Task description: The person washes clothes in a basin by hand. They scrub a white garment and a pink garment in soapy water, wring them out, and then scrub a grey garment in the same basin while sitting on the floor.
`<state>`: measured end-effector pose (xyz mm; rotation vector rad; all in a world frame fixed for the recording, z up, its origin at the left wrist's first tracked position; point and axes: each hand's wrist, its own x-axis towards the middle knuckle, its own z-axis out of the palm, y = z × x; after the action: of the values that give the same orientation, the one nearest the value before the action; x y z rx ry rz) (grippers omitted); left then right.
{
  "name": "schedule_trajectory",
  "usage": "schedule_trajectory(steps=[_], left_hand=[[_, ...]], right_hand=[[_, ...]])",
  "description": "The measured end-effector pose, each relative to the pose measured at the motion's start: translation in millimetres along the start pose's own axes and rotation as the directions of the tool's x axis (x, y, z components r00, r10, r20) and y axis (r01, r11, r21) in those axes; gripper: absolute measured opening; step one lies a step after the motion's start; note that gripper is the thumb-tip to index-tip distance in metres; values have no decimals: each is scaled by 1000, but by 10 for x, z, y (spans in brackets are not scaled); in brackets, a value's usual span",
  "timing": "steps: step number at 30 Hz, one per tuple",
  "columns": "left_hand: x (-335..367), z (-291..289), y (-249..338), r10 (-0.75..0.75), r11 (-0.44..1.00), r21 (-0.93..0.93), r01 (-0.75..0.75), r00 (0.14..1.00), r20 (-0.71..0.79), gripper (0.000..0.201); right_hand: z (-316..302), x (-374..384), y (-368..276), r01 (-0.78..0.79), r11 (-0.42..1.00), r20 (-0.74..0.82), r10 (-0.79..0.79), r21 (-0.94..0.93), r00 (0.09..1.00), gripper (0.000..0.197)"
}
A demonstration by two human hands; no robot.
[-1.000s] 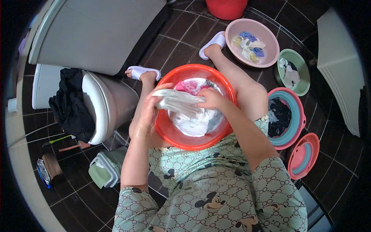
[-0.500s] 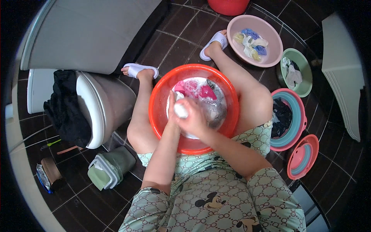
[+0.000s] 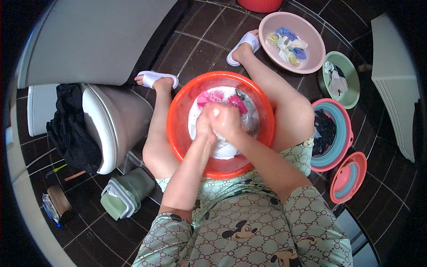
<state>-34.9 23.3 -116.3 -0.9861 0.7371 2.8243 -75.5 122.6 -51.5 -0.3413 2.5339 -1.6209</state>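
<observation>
Between my knees is a red-orange basin (image 3: pixel 176 138) with soapy water and wet laundry in it. Over its middle my left hand (image 3: pixel 203 128) and my right hand (image 3: pixel 227 121) are pressed together, closed on a soapy white cloth (image 3: pixel 223 150). Part of this cloth shows below my hands; the rest is hidden by them. Foam whitens my right hand's knuckles. Beyond my hands, a bright pink cloth (image 3: pixel 238 103) lies among suds, and a greyish wet piece (image 3: pixel 251 120) is at the right of the basin.
At right stand a pink basin (image 3: pixel 271 24) with blue and white cloths, a green basin (image 3: pixel 352 82), and a collapsible basin (image 3: pixel 340 133) with dark laundry. A smaller one (image 3: pixel 360 171) is nearer. At left are a toilet (image 3: pixel 124 120) draped with black clothing (image 3: pixel 71 124) and a green bin (image 3: pixel 138 187).
My hands have closed tighter together, with my right hand shifted slightly up over the left. More of the white cloth shows below them. The whole view has shifted slightly.
</observation>
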Motion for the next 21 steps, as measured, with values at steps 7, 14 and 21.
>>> schedule_trajectory(steps=[7, 14, 21], left_hand=[[-288, 108, 111, 58, 962, 241, -130, 956, 286, 35], [-408, 306, 373, -52, 992, 108, 68, 989, -140, 45], [-554, -64, 712, 368, 515, 841, -166, 929, -42, 39]], right_hand=[[5, -266, -219, 212, 977, -22, -212, 24, 977, 31], [-196, 173, 234, -360, 911, 166, 330, 201, 929, 42], [-759, 287, 37, -594, 437, 435, 415, 675, 799, 30]])
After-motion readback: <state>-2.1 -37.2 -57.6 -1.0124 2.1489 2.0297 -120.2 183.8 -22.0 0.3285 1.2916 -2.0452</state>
